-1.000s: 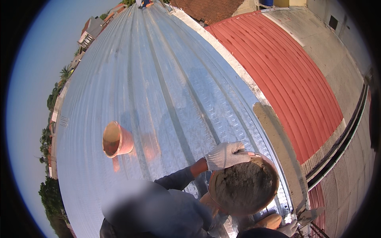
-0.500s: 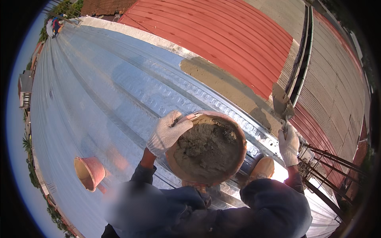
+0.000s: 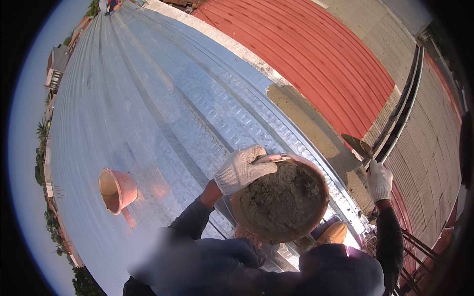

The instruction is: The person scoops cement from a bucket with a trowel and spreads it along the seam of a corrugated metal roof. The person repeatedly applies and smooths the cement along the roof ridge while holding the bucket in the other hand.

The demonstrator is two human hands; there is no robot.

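My gloved left hand (image 3: 245, 169) grips the rim of a round bucket (image 3: 323, 217), fingers curled over its edge. Grey-brown wet mortar (image 3: 281, 200) fills the bucket. To the right, my gloved right hand (image 3: 379, 181) is closed round the handle of a trowel (image 3: 359, 145). The trowel's blade points up and left, tilted, over the outer edge of the mortar-coated wall top (image 3: 308, 116). Smeared mortar covers that strip between the metal roof and the red roof. Whether the blade touches the mortar, I cannot tell.
A second, pinkish bucket (image 3: 127, 190) lies tilted on the ribbed metal roof (image 3: 163, 118). Beyond the wall is a red corrugated roof (image 3: 301, 59). Rusty bars (image 3: 419, 249) jut out at lower right. Another person (image 3: 108, 6) is at the far upper left.
The view has swung, shifting the scene. The trowel blade has turned from mostly facing me to a thinner, slanted angle. My left hand still holds the bucket rim.
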